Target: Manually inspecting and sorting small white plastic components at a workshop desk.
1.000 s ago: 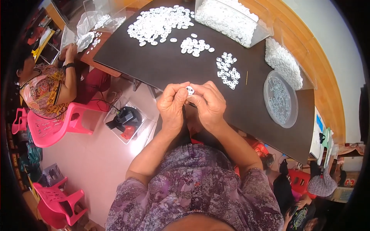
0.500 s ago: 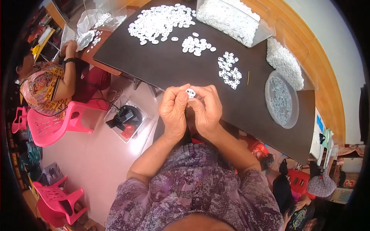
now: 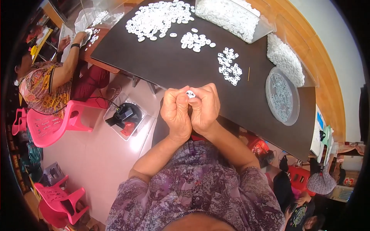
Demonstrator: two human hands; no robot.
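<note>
Sitting left of the dark table (image 3: 154, 57), a co-worker (image 3: 40, 88) has parted both hands, together half a second ago; at the table's near edge, left hand (image 3: 176, 109) clamps the small white piece (image 3: 190, 94), gripped jointly by right hand (image 3: 205, 109)

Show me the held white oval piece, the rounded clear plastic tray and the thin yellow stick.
Held white oval piece (image 3: 190, 94), head view: exposed face.
Rounded clear plastic tray (image 3: 295, 103), head view: right wall.
Thin yellow stick (image 3: 248, 74), head view: mid-length.
</note>
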